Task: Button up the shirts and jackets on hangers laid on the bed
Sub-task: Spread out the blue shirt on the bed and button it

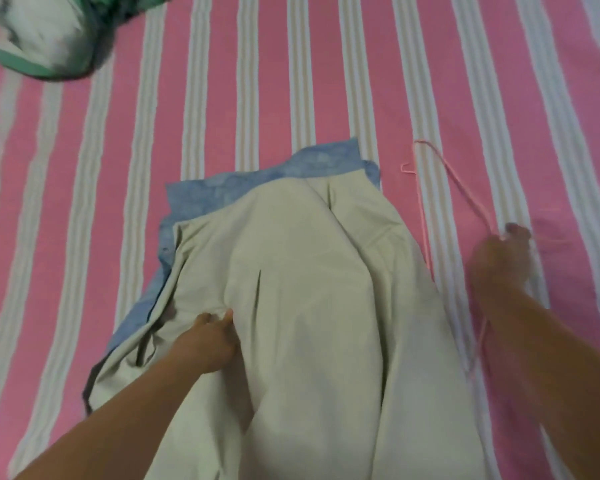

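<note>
Pinching a fold of the beige shirt (291,289) between thumb and fingers, your left hand (210,341) rests on the garment, which lies at the middle of the bed (118,150) near its close edge, on top of a blue shirt (201,199) that shows along its far and left sides. Your right hand (503,258) sits just right of the shirts with its fingers curled around a thin pink hanger (444,174) lying on the sheet. A green and white bundle (45,36) sits at the far left corner.
</note>
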The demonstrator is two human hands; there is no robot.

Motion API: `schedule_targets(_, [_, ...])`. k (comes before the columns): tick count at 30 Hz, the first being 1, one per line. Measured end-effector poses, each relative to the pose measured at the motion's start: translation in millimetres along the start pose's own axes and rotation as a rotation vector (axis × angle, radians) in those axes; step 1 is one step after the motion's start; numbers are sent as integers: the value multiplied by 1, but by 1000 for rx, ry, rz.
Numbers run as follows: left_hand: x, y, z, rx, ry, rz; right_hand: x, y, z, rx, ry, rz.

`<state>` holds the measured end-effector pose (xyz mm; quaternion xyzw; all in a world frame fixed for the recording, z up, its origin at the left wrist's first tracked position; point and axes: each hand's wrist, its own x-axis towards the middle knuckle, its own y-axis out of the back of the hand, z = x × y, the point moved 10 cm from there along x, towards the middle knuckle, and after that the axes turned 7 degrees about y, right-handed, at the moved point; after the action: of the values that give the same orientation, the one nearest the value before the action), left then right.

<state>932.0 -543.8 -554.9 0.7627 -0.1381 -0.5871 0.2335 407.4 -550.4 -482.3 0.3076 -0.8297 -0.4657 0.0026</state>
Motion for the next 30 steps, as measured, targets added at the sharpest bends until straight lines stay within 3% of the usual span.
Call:
schedule_targets(4, [6, 3, 1, 83, -79, 35, -18, 8, -111, -14, 364, 128])
schedule_targets(6, [5, 16, 0, 51, -157, 106, -44, -10, -157, 7, 535, 68])
schedule_targets(10, [-1, 89, -41, -99, -210, 649, -119, -86, -230, -19, 835, -279])
schedule_targets(12, [25, 100, -93, -204, -42, 681, -156, -139, -242, -157, 924, -488])
schedule_targets(14, [60, 98, -138, -440, 40, 531, -182, -184, -242, -440, 977, -620])
schedule_targets(17, [99, 113, -172, -678, -61, 427, -191, -227, -239, -612, 952, -722])
schedule_targets(22, [64, 221, -275, -956, -10, 917, -213, -281, -284, -466, 999, -801])
schedule_targets(24, [67, 245, -290, -1145, -93, 805, -225, -308, -298, -446, 1000, -828])
schedule_targets(27, [98, 213, -266, -1272, -161, 200, -236, -344, -293, -595, 988, -820])
schedule_targets(30, [128, 152, -265, -724, -90, 78, -224, -360, -261, -675, 912, -751])
